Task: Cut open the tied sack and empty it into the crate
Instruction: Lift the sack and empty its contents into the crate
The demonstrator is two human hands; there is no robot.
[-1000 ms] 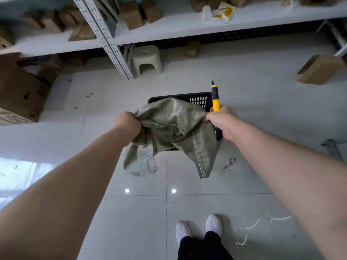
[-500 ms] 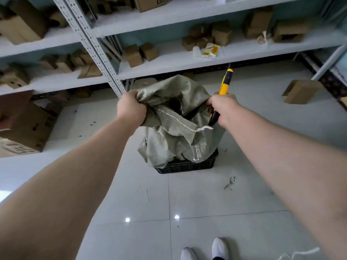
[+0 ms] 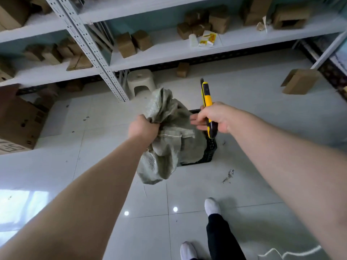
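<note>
Sack (image 3: pixel 169 139) now hanging limp over crate (image 3: pixel 211 147) — left hand (image 3: pixel 143 127) alone clenching it; right hand (image 3: pixel 214 117) has let go, fingers loosening around knife (image 3: pixel 207 102). Likely emptied — discarding next.

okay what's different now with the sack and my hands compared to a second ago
The right hand has let go of the sack; its fingers are spread beside the cloth, while its grip on the yellow utility knife is kept. The sack now hangs bunched from the left hand alone, draped over the black crate. Unchanged: the left hand's grip on the sack, and the crate on the floor.
</note>
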